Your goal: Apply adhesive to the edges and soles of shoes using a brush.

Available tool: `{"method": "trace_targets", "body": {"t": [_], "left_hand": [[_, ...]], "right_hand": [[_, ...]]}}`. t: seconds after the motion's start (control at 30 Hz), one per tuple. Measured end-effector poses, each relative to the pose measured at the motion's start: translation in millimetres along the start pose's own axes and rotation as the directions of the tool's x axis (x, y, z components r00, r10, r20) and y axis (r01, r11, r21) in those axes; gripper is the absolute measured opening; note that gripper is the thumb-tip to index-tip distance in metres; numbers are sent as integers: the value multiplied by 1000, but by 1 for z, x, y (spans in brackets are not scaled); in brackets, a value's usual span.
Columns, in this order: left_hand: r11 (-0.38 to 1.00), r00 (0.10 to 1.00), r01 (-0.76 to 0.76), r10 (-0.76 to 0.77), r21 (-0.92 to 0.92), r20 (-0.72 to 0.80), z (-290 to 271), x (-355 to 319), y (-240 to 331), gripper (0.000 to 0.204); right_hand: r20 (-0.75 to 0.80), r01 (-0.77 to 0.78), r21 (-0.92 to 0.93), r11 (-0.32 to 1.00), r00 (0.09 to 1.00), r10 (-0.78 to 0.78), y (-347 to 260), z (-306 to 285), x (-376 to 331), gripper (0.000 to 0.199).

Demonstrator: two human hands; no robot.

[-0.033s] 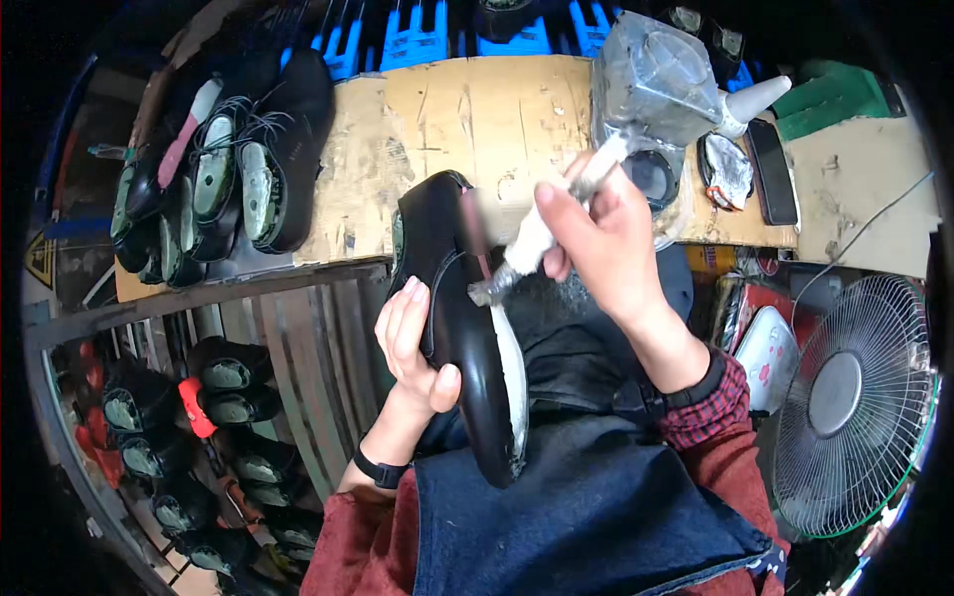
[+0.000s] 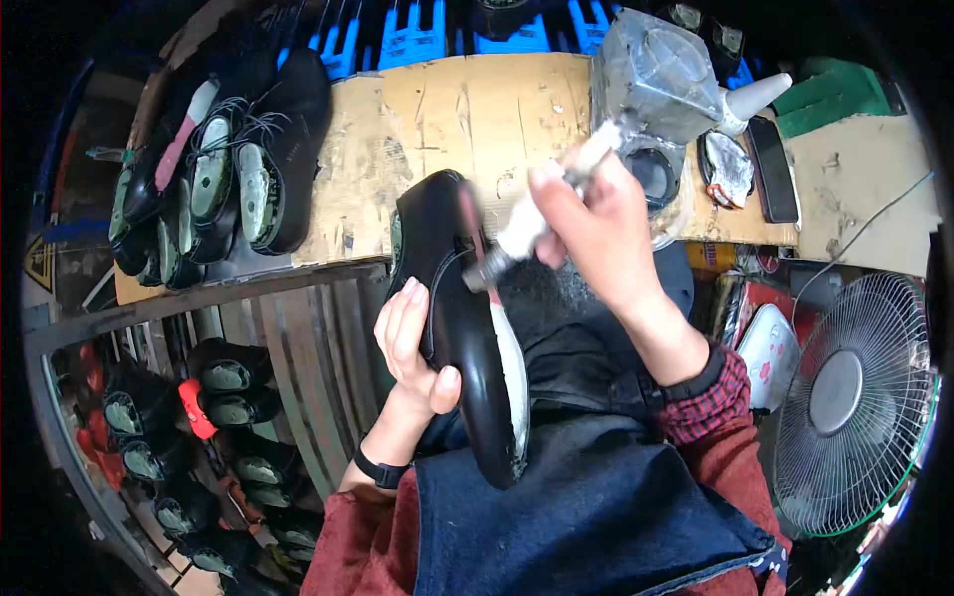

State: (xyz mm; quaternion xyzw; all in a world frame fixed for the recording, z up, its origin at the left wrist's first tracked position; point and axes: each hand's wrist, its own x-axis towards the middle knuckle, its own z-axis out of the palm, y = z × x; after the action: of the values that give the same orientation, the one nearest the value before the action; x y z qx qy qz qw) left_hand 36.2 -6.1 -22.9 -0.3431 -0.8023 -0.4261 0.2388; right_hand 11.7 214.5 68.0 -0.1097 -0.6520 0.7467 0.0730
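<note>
A black leather shoe [image 2: 475, 363] lies upright lengthwise over my lap, its toe toward me and its heel end at the bench edge. The strip along its right edge looks white near the toe and pinkish toward the heel. My left hand [image 2: 409, 348] grips the shoe's left side, thumb on top. In my right hand [image 2: 601, 223] is a brush [image 2: 525, 226] with a white-wrapped handle, blurred by motion. Its dark tip meets the right edge of the shoe around mid-length. A blue apron [image 2: 566, 507] covers my lap.
Several black shoes [image 2: 288, 159] stand at the bench's left, with a pink-and-white brush [image 2: 189, 129] on them. A grey container [image 2: 656, 74], a phone [image 2: 773, 171] and a cone nozzle [image 2: 755, 102] sit right. More shoes [image 2: 238, 368] fill a rack lower left; a fan [image 2: 845, 392] stands right.
My right hand and the brush have shifted slightly up and left, so the tip is a little farther toward the heel. The shoe and my left hand hold still.
</note>
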Motion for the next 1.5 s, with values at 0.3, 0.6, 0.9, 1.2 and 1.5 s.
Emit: {"method": "trace_targets", "body": {"t": [0.3,0.6,0.9,1.2,1.5], "left_hand": [[1000,1000,14,-14,-20,-5,1,1,1,67],[999,999,-4,6,40,-34,6,2,0,64],[951,954,-275,288,140,-84,11,15,3,51],[979,988,-146,151,144,-27,4,15,11,43],[998,998,47,-45,44,-54,7,11,2,50]], "right_hand": [[-139,103,-160,982,982,-126,41,16,92,23],[49,-56,-76,996,997,60,-18,-1,-14,16],[250,74,-96,993,967,-48,-50,-10,-81,19],[23,79,-187,979,997,-76,15,5,45,25],[102,134,-107,985,987,-123,-21,-2,2,22]]}}
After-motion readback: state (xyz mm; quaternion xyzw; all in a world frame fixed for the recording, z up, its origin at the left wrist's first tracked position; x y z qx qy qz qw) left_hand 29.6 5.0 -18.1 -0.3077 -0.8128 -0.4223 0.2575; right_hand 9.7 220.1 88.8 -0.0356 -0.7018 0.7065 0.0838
